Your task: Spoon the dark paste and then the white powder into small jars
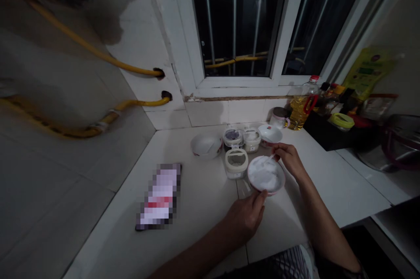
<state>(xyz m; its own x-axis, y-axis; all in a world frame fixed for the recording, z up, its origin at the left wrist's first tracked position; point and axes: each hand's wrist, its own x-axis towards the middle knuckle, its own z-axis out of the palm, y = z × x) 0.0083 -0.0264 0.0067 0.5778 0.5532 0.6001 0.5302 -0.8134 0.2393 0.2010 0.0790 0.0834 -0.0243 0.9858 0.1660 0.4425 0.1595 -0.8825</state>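
A white bowl with a pink rim (pixel 284 179) stands on the counter, holding white powder (pixel 266 180). My left hand (pixel 250 214) is closed on the near edge of this bowl, thumb at the rim. Between the fingers of my right hand (pixel 290 159) is the handle of a white spoon (pixel 268 157), whose lower end reaches into the powder. Just left of the bowl is a clear lidded container (pixel 236 165). Behind it stand a container with dark contents (pixel 232 137) and another with pale contents (pixel 252 139).
A second bowl (pixel 197 148) holds a spoon; a third bowl (pixel 271 134) sits near the wall. A pixelated flat device (pixel 160 198) lies left on the counter (pixel 200 226). At the right are a glass mug (pixel 278 118), an oil bottle (pixel 298 110) and a metal pot (pixel 387 143).
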